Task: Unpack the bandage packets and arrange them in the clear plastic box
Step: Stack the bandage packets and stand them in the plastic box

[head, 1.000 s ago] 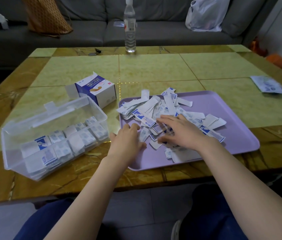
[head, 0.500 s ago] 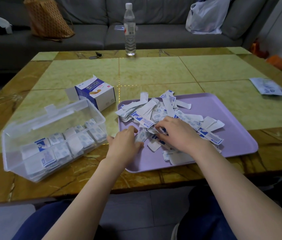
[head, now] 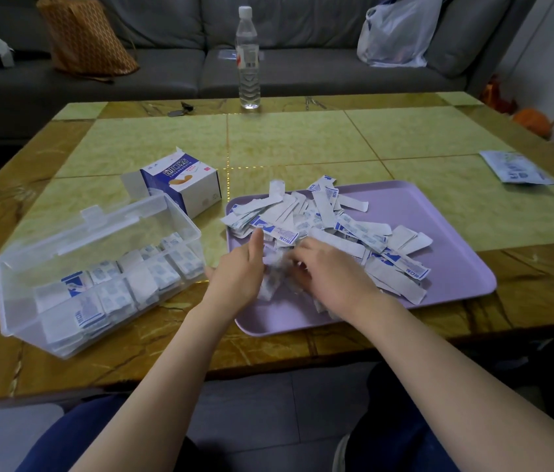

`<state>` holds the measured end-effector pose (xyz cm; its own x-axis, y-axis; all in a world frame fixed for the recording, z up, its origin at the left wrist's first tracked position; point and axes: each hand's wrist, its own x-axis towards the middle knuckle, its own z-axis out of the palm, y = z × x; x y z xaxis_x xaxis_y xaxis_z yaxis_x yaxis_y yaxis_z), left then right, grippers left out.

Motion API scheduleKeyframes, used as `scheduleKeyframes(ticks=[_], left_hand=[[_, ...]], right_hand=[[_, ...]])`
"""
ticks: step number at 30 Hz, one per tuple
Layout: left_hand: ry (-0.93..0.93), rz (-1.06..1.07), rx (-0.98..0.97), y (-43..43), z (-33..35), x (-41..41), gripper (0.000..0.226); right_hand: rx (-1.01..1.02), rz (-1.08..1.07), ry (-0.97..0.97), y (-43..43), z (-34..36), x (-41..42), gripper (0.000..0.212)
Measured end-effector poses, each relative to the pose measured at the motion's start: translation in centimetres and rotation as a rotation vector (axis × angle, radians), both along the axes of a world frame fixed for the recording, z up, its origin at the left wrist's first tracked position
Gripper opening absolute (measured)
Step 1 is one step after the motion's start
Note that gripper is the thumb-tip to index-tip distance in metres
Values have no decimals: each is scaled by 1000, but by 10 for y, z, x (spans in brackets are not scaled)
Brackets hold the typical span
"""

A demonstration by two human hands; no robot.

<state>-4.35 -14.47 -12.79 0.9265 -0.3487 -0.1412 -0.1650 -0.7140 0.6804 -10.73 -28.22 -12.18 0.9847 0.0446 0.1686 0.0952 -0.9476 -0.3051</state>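
A loose pile of white-and-blue bandage packets (head: 343, 226) lies on a lilac tray (head: 439, 216). Both hands meet at the pile's near left edge. My left hand (head: 238, 274) stands on its side with the thumb up and grips a small bundle of packets (head: 270, 281). My right hand (head: 330, 277) has its fingers curled onto the same bundle, and they are blurred by motion. To the left stands the clear plastic box (head: 16, 301) with its lid open, and rows of packets (head: 115, 294) stand inside it.
An opened blue-and-white bandage carton (head: 183, 185) stands behind the clear box. A water bottle (head: 247, 63) and keys (head: 180, 109) are at the table's far edge. A printed sachet (head: 515, 168) lies at the right. A sofa with bags is beyond.
My right hand went from flat on the pile to curled and drew toward my left hand. My left hand turned thumb-up, and packets are now gathered between the two hands.
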Motion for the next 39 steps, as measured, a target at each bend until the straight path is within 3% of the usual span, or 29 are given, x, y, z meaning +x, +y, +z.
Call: scheduleKeyframes(ticks=[3, 5, 8, 12, 15, 20, 27, 32, 35, 39], left_hand=[[-16, 22, 20, 1, -1, 0, 33], [-24, -6, 46, 3, -2, -1, 19], [2, -49, 75, 4, -2, -3, 36], [-24, -74, 34, 4, 0, -6, 38], [-50, -123, 19, 3, -1, -8, 34], [-123, -179, 20, 2, -8, -9, 34], [-486, -144, -144, 3, 0, -12, 25], [-496, -203, 25, 6, -7, -12, 36], [-507, -230, 152, 7, -6, -12, 27], [-568, -254, 383, 9, -8, -12, 21]], right_hand=[[86, 88, 136, 5, -3, -1, 19], [246, 29, 101, 4, 0, 0, 20], [274, -176, 37, -6, 1, 1, 21], [127, -295, 255, -12, -5, 0, 70], [314, -277, 302, -9, -4, 1, 83], [440, -190, 294, -3, 3, -1, 69], [294, -109, -83, 0, 6, -1, 30], [167, -57, 28, 4, 0, -2, 39], [168, -70, 82, 3, -1, -2, 47], [120, -66, 169, 3, -5, -2, 41]])
